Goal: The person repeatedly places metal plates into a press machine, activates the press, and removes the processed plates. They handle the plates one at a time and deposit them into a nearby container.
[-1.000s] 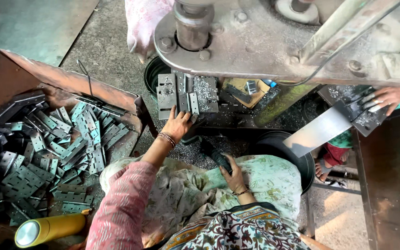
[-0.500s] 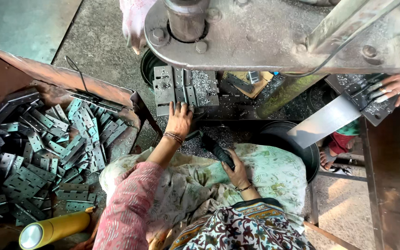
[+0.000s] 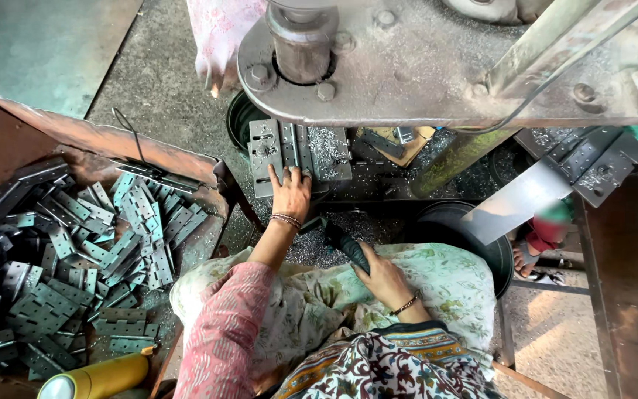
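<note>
Here, left hand [image 3: 290,193] presses grey metal plate [image 3: 269,155]; right hand [image 3: 382,278] grips dark handle [image 3: 350,244].

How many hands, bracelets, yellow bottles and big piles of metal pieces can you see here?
Hands: 2, the left hand on the metal plate and the right hand gripping the dark handle
Bracelets: 2, one on each wrist
Yellow bottles: 1
Piles of metal hinges: 1
Total: 6
</note>
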